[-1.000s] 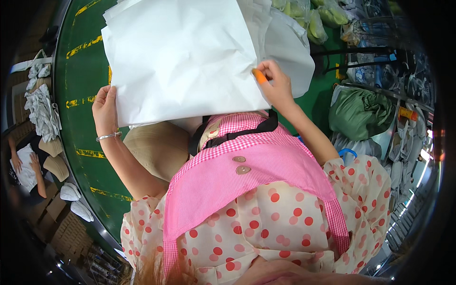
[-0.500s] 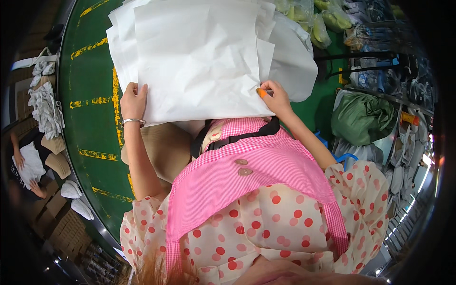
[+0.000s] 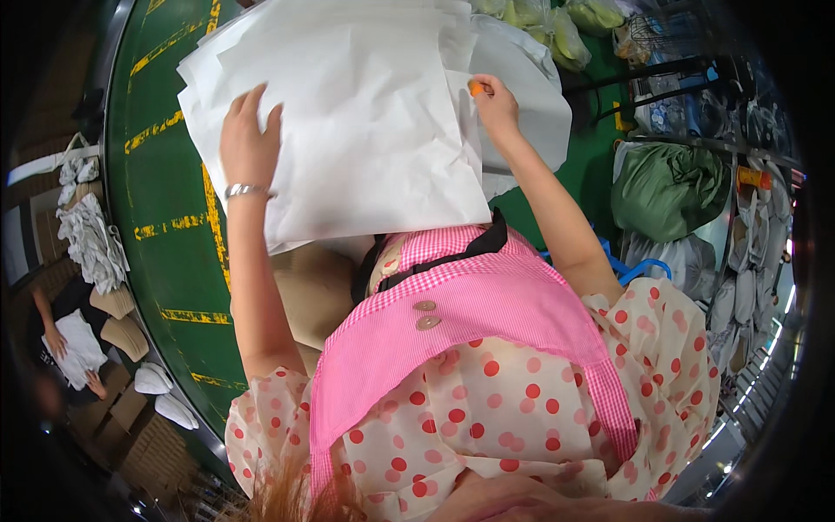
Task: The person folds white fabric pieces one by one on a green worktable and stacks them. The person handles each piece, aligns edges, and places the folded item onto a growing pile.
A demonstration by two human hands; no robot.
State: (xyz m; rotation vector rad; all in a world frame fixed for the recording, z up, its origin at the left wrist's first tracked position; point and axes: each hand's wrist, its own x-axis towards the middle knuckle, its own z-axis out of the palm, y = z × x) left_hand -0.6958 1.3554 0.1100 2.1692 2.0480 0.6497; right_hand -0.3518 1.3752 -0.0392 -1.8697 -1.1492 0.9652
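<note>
A large white sheet [image 3: 365, 130], creased like thin paper or plastic, lies in front of me on a stack of similar sheets [image 3: 198, 96]. My left hand [image 3: 250, 139] is above its left part with fingers spread and nothing in them; whether it touches the sheet I cannot tell. At the sheet's right edge is my right hand [image 3: 494, 106], its fingers curled together. A small orange piece [image 3: 476, 88] shows at those fingertips, worn or pinched. Behind that hand spreads another smooth white piece [image 3: 535, 113].
Green flooring or tabletop [image 3: 178, 270] with worn yellow lines lies to the left. Beyond it a person [image 3: 65, 335] handles white cloth. On the right are a green bag [image 3: 670, 191], a black metal frame [image 3: 661, 83] and a blue bar [image 3: 644, 265]. Yellow-green bags [image 3: 570, 39] sit at the back.
My left hand has let go of the sheet's left edge and moved forward over it, fingers spreading. My right hand has slid forward along the right edge.
</note>
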